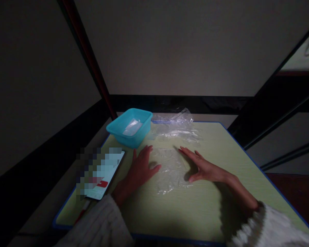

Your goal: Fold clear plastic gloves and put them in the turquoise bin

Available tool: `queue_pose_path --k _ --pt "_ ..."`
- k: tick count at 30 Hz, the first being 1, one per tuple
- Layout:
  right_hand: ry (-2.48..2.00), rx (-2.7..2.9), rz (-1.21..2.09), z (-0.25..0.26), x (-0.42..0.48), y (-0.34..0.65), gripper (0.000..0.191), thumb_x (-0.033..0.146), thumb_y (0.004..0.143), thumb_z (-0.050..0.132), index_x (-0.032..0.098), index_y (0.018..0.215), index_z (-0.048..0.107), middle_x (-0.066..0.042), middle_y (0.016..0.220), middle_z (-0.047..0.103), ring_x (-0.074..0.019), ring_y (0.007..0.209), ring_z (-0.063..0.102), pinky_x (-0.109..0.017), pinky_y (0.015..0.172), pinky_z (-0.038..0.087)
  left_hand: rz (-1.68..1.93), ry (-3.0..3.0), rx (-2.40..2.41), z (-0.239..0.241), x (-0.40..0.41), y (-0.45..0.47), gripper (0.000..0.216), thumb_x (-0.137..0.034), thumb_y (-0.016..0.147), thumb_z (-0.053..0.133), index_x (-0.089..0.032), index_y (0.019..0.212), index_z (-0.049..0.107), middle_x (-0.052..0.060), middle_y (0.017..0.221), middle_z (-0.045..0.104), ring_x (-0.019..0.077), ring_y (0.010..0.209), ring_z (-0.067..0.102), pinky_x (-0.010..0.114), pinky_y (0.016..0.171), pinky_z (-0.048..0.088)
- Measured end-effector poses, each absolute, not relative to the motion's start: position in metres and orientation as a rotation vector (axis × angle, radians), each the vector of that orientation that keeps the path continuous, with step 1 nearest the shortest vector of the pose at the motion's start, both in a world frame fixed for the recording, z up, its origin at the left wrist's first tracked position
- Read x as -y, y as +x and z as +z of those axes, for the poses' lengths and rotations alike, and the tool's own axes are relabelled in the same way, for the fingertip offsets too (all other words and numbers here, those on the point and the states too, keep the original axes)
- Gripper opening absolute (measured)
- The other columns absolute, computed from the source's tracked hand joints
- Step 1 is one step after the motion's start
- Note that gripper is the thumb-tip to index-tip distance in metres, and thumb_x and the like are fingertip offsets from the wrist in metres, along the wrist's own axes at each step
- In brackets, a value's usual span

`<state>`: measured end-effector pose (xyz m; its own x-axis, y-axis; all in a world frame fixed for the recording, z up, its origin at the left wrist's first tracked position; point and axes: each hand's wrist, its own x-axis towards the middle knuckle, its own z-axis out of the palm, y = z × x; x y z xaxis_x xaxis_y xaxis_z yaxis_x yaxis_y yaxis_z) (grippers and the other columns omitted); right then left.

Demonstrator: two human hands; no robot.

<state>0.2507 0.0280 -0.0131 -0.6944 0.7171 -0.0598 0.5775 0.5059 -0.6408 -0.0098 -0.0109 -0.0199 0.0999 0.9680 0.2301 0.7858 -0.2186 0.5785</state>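
L hand (pixel 140 168): spread flat, on table (pixel 195 209), at bag (pixel 171 169) edge.
R hand (pixel 201 166): spread flat, pressing bag.
Tub (pixel 130 127): behind L hand.

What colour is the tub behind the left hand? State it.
The tub is turquoise blue, seen in the head view.

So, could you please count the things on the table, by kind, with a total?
Teal tub (holds a clear bag): 1
Clear plastic bag flat under both hands: 1
Heap of clear bags behind it, number cannot be told: 1
Phone: 1
Total: 4
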Motion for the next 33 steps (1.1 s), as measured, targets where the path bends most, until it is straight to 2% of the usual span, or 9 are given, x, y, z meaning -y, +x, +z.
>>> queue_pose_path --k 2,4,6,8,11,17,20,24,33 --pt "-1.026 2.460 0.928 -0.007 -0.027 0.251 0.081 0.047 0.069 0.068 0.026 0.137 0.030 -0.013 0.142 0.034 -0.0296 0.130 0.029 -0.052 0.104 0.022 0.806 2.130 -1.775 -0.019 0.012 -0.015 0.034 -0.021 0.078 0.051 -0.017 0.112 0.049 0.012 0.115 0.060 0.0255 0.118 0.049 0.053 0.108 0.012" --pt "-0.925 2.415 0.894 0.000 -0.026 0.250 0.045 0.044 0.076 0.062 0.022 0.115 0.054 -0.011 0.115 0.058 -0.0250 0.109 0.052 -0.044 0.092 0.039 0.789 2.138 -1.780 -0.018 0.011 -0.019 0.033 -0.018 0.081 0.046 -0.017 0.114 0.048 0.010 0.106 0.066 0.0229 0.112 0.054 0.050 0.108 0.013" --pt "-0.848 2.434 0.851 0.007 -0.023 0.248 0.024 0.041 0.083 0.055 0.019 0.085 0.064 -0.007 0.086 0.063 -0.0196 0.085 0.058 -0.036 0.076 0.046 0.759 2.129 -1.761 -0.018 0.011 -0.019 0.041 -0.017 0.081 0.046 -0.015 0.123 0.043 0.009 0.096 0.069 0.0226 0.108 0.057 0.049 0.108 0.012" --pt "-0.804 2.498 0.828 0.010 -0.022 0.246 0.030 0.040 0.086 0.050 0.018 0.070 0.063 -0.005 0.072 0.059 -0.0167 0.073 0.056 -0.032 0.067 0.046 0.752 2.123 -1.740 -0.018 0.011 -0.018 0.048 -0.017 0.081 0.047 -0.013 0.128 0.038 0.008 0.088 0.071 0.0234 0.103 0.060 0.049 0.109 0.011" --pt "-0.768 2.591 0.881 0.012 -0.020 0.245 0.032 0.038 0.087 0.049 0.017 0.068 0.064 -0.004 0.069 0.059 -0.0146 0.069 0.055 -0.029 0.064 0.045 0.788 2.137 -1.731 -0.018 0.011 -0.015 0.049 -0.017 0.080 0.047 -0.014 0.128 0.041 0.007 0.084 0.072 0.0253 0.100 0.062 0.049 0.108 0.010" --pt "-0.747 2.757 0.890 0.012 -0.015 0.242 0.015 0.024 0.081 0.060 0.018 0.069 0.067 -0.002 0.070 0.062 -0.0146 0.073 0.057 -0.030 0.070 0.043 0.856 2.222 -1.650 -0.023 0.011 -0.015 0.047 -0.015 0.080 0.044 -0.016 0.127 0.039 0.010 0.105 0.066 0.0233 0.107 0.057 0.052 0.109 0.006" --pt "-0.750 2.882 0.777 0.014 -0.009 0.238 0.013 0.020 0.079 0.061 0.019 0.068 0.067 -0.001 0.071 0.061 -0.0155 0.077 0.056 -0.031 0.073 0.041 0.918 2.287 -1.429 -0.023 0.016 -0.009 0.042 -0.013 0.081 0.040 -0.018 0.123 0.043 0.007 0.106 0.066 0.0188 0.106 0.057 0.046 0.109 0.017" --pt "-0.745 2.988 0.597 0.015 -0.002 0.235 0.017 0.016 0.079 0.059 0.020 0.064 0.064 0.000 0.071 0.059 -0.0150 0.075 0.054 -0.031 0.070 0.038 0.885 2.317 -1.092 -0.019 0.030 0.005 0.034 -0.012 0.084 0.036 -0.018 0.115 0.050 0.007 0.109 0.065 0.0169 0.107 0.055 0.033 0.097 0.039" --pt "-0.762 3.030 0.386 0.009 0.003 0.233 0.019 0.002 0.069 0.054 0.018 0.061 0.059 0.001 0.068 0.059 -0.0140 0.068 0.053 -0.032 0.068 0.036 0.640 2.229 -1.052 -0.030 0.034 0.016 0.044 -0.009 0.082 0.040 -0.021 0.124 0.043 0.002 0.109 0.065 0.0175 0.104 0.056 0.032 0.093 0.041"
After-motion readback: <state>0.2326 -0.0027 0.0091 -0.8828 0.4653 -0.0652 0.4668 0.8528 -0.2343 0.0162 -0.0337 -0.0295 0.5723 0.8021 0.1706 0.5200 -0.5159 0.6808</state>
